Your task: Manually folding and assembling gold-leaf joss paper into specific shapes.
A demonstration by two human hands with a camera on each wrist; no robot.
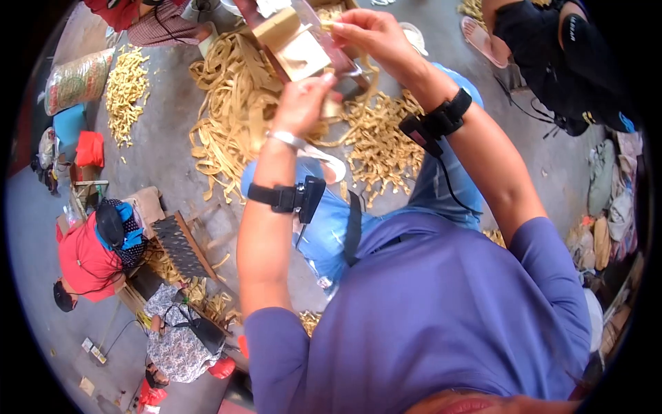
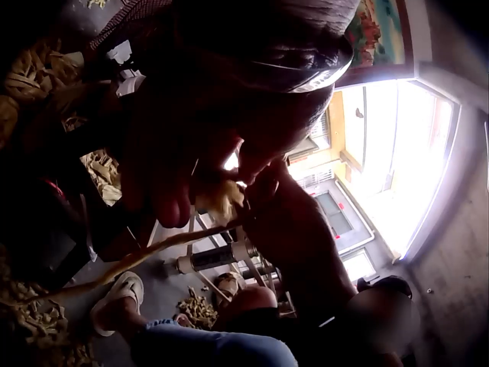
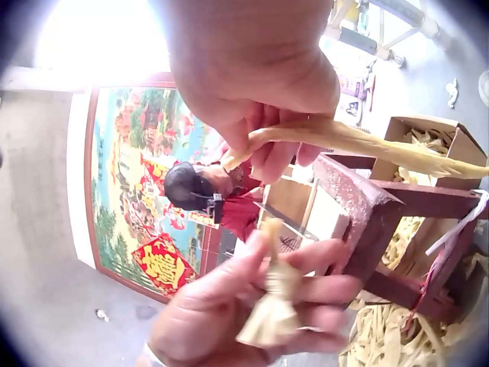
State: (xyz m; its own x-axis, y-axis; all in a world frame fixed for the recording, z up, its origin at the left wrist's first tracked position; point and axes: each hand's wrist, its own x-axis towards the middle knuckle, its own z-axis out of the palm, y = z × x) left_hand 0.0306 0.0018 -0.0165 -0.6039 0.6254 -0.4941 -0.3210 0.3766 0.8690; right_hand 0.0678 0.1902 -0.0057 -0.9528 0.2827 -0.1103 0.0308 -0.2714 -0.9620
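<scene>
My left hand (image 1: 303, 103) (image 3: 252, 306), with a bracelet at the wrist, holds a small folded bundle (image 3: 271, 310) of pale yellow strip between thumb and fingers; its tail fans out. Above it in the right wrist view, my right hand (image 3: 256, 84) (image 1: 376, 41) pinches a long tan strip (image 3: 367, 145) (image 2: 145, 252), which runs off to one side. The two hands are close together but apart in the right wrist view. In the left wrist view both hands are dark, and the pale bundle (image 2: 221, 200) shows between them. A wooden block (image 1: 303, 55) lies on the bench by the hands.
A dark red bench (image 3: 359, 195) stands in front. Long strips (image 1: 234, 103) and short knotted pieces (image 1: 386, 138) are heaped on the floor. A box (image 3: 454, 145) holds more strips. Other people sit at the left and stand or sit at the top right.
</scene>
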